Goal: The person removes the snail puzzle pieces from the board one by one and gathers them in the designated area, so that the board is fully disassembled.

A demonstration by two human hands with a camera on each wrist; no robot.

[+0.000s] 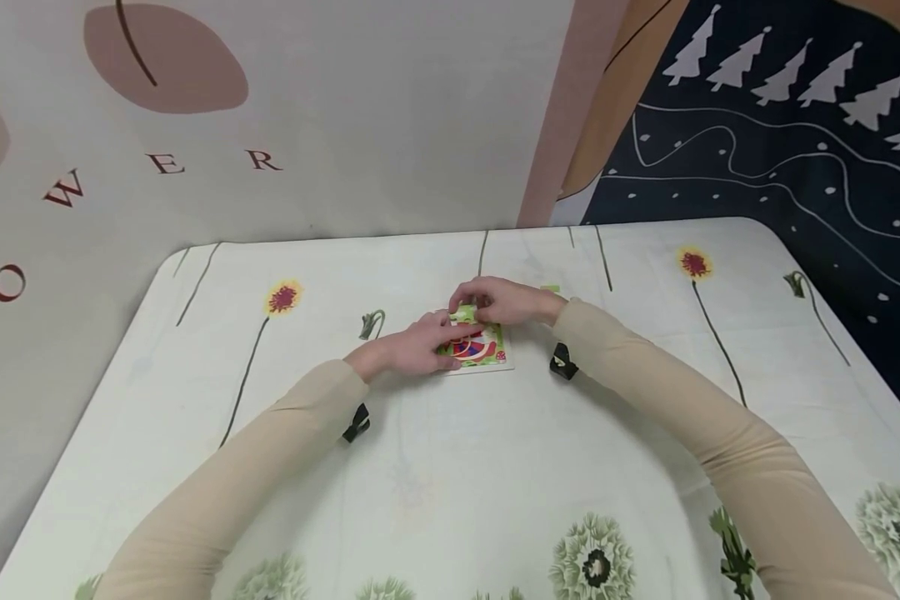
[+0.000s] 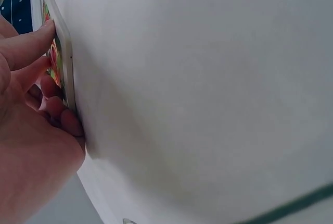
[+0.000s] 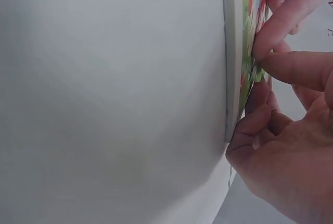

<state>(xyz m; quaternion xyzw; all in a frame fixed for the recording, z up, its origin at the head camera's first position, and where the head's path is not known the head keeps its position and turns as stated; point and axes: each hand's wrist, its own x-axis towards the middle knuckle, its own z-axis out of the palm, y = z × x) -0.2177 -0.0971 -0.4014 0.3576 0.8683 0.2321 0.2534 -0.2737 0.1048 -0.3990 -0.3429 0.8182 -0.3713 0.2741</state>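
Observation:
A small, flat, colourful picture puzzle [image 1: 487, 354] in a pale tray lies towards the far middle of the table. My left hand [image 1: 418, 343] rests at its left side, index finger stretched across the picture and thumb on its near part. In the left wrist view its other fingers lie by the tray edge [image 2: 66, 52]. At the far edge my right hand [image 1: 506, 300] pinches a small green puzzle piece [image 3: 258, 73] between thumb and fingers, down at the picture's surface. The left index fingertip touches close beside it. Fingers partly cover the picture.
Another small green piece [image 1: 551, 288] lies on the table beyond the right wrist. The white cloth [image 1: 457, 467] bears printed flowers. A pale wall [image 1: 390, 125] stands behind the table's far edge, with a dark printed cloth [image 1: 780, 167] at right.

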